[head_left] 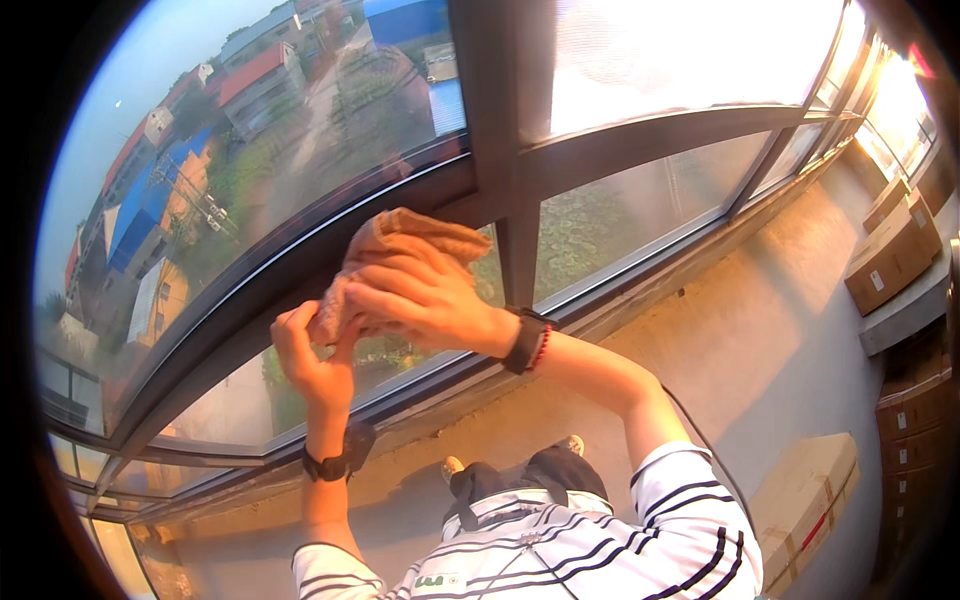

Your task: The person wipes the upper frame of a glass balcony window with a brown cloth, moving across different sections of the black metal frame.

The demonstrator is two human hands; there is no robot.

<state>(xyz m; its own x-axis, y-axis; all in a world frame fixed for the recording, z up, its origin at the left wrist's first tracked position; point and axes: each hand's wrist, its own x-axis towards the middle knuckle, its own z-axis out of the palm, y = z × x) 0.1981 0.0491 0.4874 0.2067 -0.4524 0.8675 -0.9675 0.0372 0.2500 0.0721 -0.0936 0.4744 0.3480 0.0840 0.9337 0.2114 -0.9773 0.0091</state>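
Note:
A crumpled pinkish-orange cloth (415, 230) is bunched up in front of the dark window frame (290, 290). My right hand (430, 305) lies over the cloth with its fingers wrapped across the folds. At the cloth's lower left end, my left hand (318, 365) pinches an edge between thumb and fingers. Both hands are raised at the horizontal bar between the upper and lower panes. Whether the cloth touches the bar cannot be made out. Each wrist wears a dark band, and a red bead bracelet sits on the right one.
Below the bar is a lower window pane (620, 220), with a rough sill ledge (600, 310) under it. Cardboard boxes stand at the right, including a long carton (805, 500) near me and another box (893, 262) farther off. A thin dark cable (700, 430) runs by my right arm.

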